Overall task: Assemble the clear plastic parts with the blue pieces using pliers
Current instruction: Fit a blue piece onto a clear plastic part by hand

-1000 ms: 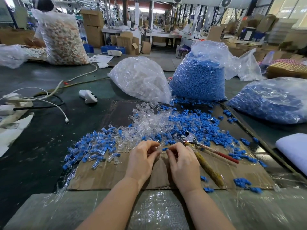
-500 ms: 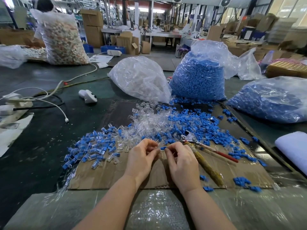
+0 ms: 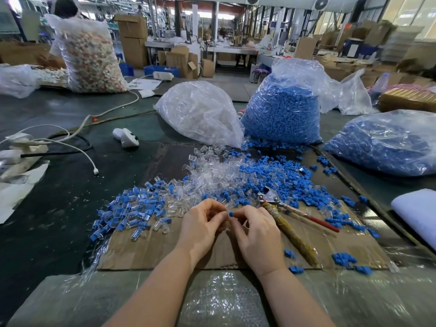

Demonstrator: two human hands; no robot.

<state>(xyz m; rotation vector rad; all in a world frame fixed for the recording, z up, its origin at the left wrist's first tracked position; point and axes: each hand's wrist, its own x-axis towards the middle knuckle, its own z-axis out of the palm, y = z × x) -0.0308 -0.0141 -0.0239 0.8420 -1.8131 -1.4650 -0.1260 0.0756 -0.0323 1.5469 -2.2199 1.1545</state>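
Note:
My left hand [image 3: 203, 223] and my right hand [image 3: 257, 230] meet over the cardboard sheet [image 3: 151, 251], fingertips together. Between them sits a small blue piece [image 3: 230, 214], pinched by my right fingers; my left fingers curl round a clear plastic part that is mostly hidden. The pliers [image 3: 290, 215] lie untouched just right of my right hand, jaws toward the pile, one handle red, one wrapped in tan tape. Behind the hands spreads a heap of loose clear parts [image 3: 212, 175] and loose blue pieces [image 3: 278, 175]. Joined clear-and-blue parts [image 3: 132, 208] lie at the left.
At the back stand a bag of clear parts [image 3: 200, 114] and a bag of blue pieces [image 3: 283, 109]; another blue bag [image 3: 387, 145] lies right. A white device [image 3: 126, 136] and cables [image 3: 77, 147] lie left. A white pad [image 3: 417, 211] sits at the right edge.
Both hands stay together in the same spot, fingers shifting slightly. The blue piece now shows more plainly between the fingertips. The pliers have not moved.

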